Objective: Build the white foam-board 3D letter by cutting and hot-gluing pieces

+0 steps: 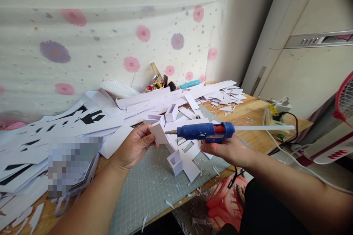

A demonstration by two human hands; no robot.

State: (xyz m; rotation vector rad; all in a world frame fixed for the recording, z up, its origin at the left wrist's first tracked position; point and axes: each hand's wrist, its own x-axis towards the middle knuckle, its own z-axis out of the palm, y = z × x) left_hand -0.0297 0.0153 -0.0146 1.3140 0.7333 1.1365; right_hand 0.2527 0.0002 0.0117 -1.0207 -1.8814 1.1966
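My left hand (136,145) pinches a small white foam board piece (160,134) by its left edge, thumb in front. A blue hot glue gun (205,132) is in my right hand (226,148), its nozzle at the right edge of that piece; whether the tip touches, I cannot tell. A long white glue stick (264,127) juts from the back of the gun, and a red light glows on its side. Below and behind lie a small open white box (175,162), a second box (172,112) and flat cut-out boards (193,169).
A green cutting mat (143,191) covers the wooden table (256,112). White sheets with cut-outs (91,132) pile up at left, beside a blurred device (74,167). Scraps (226,97) lie at back right. A power strip (278,119) with cables sits at the right edge, near a fan (344,99).
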